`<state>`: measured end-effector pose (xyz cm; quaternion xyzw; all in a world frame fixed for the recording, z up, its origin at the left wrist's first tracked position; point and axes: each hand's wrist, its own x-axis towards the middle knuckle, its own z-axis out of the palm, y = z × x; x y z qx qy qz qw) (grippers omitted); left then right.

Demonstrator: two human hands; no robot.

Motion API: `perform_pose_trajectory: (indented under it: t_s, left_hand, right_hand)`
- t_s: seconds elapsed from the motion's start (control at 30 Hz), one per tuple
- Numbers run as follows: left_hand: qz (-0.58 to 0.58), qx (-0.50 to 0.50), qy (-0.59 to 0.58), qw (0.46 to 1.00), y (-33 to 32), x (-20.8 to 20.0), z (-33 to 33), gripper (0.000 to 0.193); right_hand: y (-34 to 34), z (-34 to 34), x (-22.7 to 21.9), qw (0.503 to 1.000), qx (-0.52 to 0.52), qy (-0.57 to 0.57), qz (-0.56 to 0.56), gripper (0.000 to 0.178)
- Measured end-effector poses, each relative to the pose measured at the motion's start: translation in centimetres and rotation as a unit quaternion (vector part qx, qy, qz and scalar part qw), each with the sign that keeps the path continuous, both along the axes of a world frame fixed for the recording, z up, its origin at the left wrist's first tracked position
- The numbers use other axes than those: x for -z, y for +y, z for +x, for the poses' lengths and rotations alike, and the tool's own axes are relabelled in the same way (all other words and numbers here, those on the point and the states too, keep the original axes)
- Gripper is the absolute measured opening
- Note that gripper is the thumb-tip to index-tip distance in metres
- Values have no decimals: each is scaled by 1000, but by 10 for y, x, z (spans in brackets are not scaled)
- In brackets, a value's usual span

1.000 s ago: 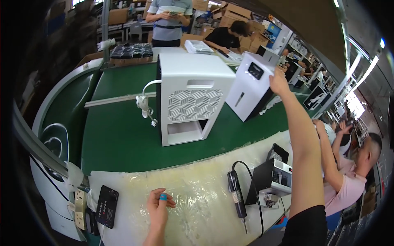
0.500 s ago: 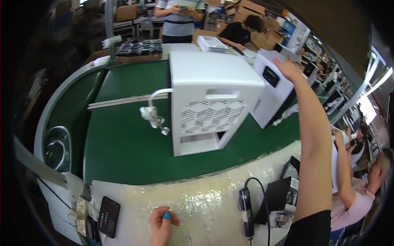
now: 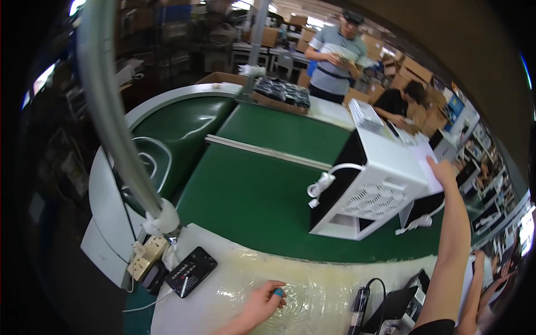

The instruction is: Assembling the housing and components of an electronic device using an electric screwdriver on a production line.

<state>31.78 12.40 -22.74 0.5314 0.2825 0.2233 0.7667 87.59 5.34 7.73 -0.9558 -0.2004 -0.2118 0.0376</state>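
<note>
- Head view, looking down on a green conveyor belt [image 3: 251, 195] and a plastic-covered bench [image 3: 312, 285].
- Right hand [image 3: 444, 172]: stretched far forward, fingers open and flat against the top rear of the second white unit [image 3: 427, 167]; gripping nothing.
- Left hand [image 3: 262, 301]: resting loosely open on the bench, blue cap on one fingertip, holding nothing.
- White appliance housing [image 3: 374, 190]: standing on the belt, tilted in the picture, honeycomb grille facing the bench, coiled white cord [image 3: 321, 184] hanging at its left side.
- Dark handheld device [image 3: 191, 271]: lying near the bench's left edge, beside a power strip [image 3: 146, 257].
- Electric screwdriver [image 3: 358, 306]: lying right of the left hand.
</note>
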Motion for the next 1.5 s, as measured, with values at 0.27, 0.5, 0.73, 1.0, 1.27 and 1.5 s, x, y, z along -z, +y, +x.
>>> perform_pose_trajectory:
  t_s: [0.27, 0.5, 0.73, 1.0, 1.27, 1.5]
  left_hand:
    - [101, 17, 46, 994, -1, -9, 1, 26]
    - [149, -15, 28, 988, 4, 21, 23, 26]
    - [94, -9, -40, 995, 7, 20, 15, 24]
    - [292, -36, -65, 954, -27, -7, -31, 20]
    - [121, 59, -258, 957, -148, -219, -144, 58]
    - [-16, -151, -153, 976, -147, -196, -203, 53]
  right_hand:
    - [-85, -34, -16, 982, 53, -38, 175, 91]
    - [-156, -141, -88, 956, -70, -124, 255, 81]
    - [-207, -294, -142, 967, -37, -105, 228, 65]
    - [-257, -439, -149, 849, -218, 122, 465, 55]
    - [-225, -488, -48, 831, -286, 248, 408, 50]
    - [-168, -585, 18, 802, -450, 215, 327, 37]
